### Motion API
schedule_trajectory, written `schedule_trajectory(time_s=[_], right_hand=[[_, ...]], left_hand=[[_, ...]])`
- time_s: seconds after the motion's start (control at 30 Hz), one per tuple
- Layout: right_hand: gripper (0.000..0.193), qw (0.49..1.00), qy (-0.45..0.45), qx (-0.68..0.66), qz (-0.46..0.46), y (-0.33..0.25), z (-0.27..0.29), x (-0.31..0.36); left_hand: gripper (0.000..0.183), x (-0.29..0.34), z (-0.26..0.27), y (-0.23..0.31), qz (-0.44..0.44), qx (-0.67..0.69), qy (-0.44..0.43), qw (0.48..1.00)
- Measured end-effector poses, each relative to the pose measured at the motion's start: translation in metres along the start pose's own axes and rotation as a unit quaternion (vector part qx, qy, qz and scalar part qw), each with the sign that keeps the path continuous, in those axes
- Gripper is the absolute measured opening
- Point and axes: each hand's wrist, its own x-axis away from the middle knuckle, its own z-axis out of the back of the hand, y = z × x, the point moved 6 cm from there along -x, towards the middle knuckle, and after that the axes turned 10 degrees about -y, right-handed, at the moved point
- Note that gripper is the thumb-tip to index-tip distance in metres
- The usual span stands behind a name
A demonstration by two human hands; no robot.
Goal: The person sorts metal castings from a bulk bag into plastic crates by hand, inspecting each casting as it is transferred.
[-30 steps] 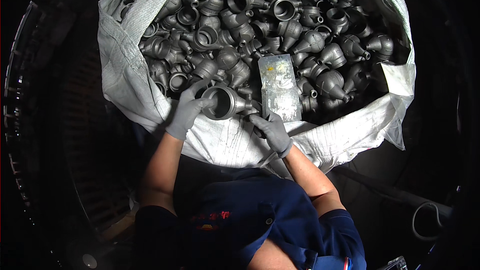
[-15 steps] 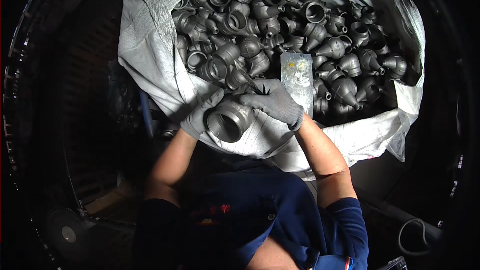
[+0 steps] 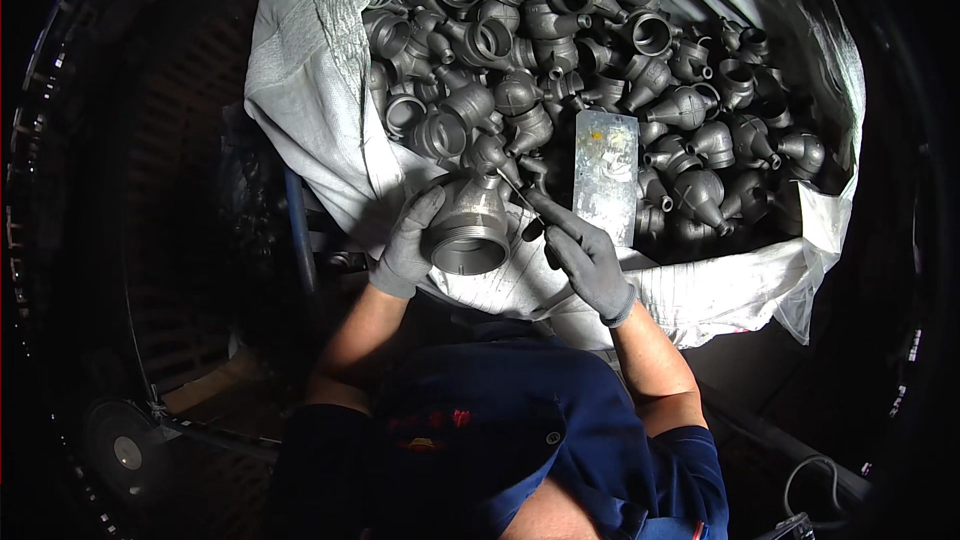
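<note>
Head view, white sack (image 3: 318,110), fittings (image 3: 518,93), dark room (image 3: 190,240)

Fittings (image 3: 517,93) lie heaped in the bag (image 3: 305,90), a plate (image 3: 607,175) among them on the near side, the nearest fitting (image 3: 473,205) left of it, and a tool (image 3: 517,189) between those two.

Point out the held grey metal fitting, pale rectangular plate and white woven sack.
Held grey metal fitting (image 3: 473,210), head view: outer wall.
Pale rectangular plate (image 3: 607,178), head view: flat face.
White woven sack (image 3: 705,292), head view: near side.
</note>
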Motion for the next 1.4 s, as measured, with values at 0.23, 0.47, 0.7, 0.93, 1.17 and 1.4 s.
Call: schedule_trajectory(time_s=[0.23, 0.47, 0.7, 0.93, 1.17, 1.4], right_hand=[[0.037, 0.999, 0.027, 0.038, 0.000, -0.002, 0.000, 0.013], [0.035, 0.998, 0.052, 0.025, -0.004, 0.003, 0.001, 0.011], [0.044, 0.995, 0.062, -0.071, -0.041, 0.004, 0.000, 0.008], [0.064, 0.989, 0.112, 0.059, 0.076, -0.023, 0.004, -0.027], [0.045, 0.981, 0.118, -0.134, 0.073, -0.025, 0.004, -0.033], [0.036, 0.997, 0.067, 0.018, 0.032, -0.010, -0.002, -0.029]], left_hand=[[0.052, -0.002, 0.014, -0.004, -0.005, -0.021, 0.036, 0.999], [0.049, -0.005, 0.014, 0.009, -0.048, -0.137, 0.043, 0.988], [0.043, -0.002, 0.021, -0.002, -0.016, -0.037, 0.091, 0.995], [0.045, -0.002, 0.000, -0.006, -0.003, -0.067, 0.072, 0.995], [0.049, 0.012, 0.014, -0.037, 0.058, 0.207, 0.018, 0.976], [0.049, 0.011, 0.000, -0.026, 0.042, 0.191, -0.014, 0.981]])
